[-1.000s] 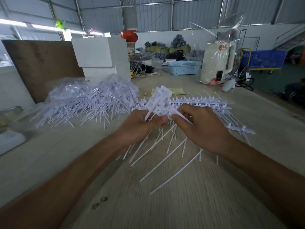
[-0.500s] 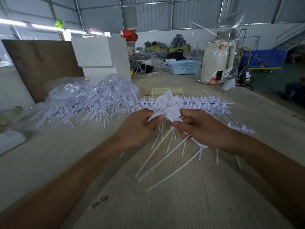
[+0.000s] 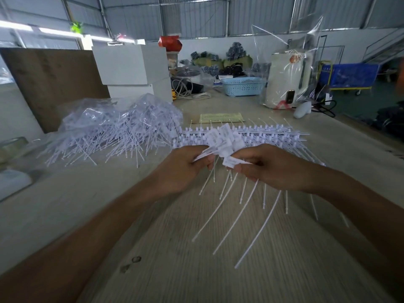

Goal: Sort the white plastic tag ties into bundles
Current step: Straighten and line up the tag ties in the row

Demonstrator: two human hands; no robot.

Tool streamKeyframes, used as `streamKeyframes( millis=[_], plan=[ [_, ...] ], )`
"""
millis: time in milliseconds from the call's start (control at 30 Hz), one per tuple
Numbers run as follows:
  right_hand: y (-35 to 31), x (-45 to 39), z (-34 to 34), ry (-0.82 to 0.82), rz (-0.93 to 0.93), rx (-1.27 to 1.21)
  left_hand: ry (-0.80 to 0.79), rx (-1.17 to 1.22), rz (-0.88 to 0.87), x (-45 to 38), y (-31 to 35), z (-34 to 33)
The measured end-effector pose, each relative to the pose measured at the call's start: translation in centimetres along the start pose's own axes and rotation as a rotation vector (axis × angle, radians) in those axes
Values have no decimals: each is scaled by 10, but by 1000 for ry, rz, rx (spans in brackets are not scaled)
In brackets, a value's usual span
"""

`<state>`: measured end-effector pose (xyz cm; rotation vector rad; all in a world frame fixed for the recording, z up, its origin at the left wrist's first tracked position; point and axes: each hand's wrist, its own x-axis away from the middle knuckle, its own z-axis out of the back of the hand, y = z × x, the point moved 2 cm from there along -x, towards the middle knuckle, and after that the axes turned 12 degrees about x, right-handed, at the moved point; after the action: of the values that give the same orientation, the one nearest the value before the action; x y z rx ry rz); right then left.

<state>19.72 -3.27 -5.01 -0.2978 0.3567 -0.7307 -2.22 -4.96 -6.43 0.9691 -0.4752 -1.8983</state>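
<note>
Tag ties [image 3: 220,143] pinched between left hand [image 3: 183,169] and right hand [image 3: 273,167] fingers [image 3: 242,169]

Both hands [image 3: 229,169] pinch tag ties [image 3: 223,141] abv table [image 3: 196,270].

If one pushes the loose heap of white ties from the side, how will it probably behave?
The loose heap of ties would probably spread rather than slide as one block, since its thin tails stick out in all directions. It looks light. The tails seem flexible: those hanging from the held bunch curve, so tangled ties may drag along.
</note>
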Motion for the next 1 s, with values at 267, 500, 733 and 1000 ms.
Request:
streamKeyframes(
  millis=[267,500,733,1000],
  plan=[
    [22,16,18,-96,-64,-89,114,194,158,5,-1,25],
    [-17,0,-10,197,-59,-467,74,285,149,7,25,-5],
    [-27,-2,-22,241,-180,-513,88,377,69,9,35,-7],
    [-34,2,-23,266,-55,-110,116,366,156,6,27,-7]
  ],
)
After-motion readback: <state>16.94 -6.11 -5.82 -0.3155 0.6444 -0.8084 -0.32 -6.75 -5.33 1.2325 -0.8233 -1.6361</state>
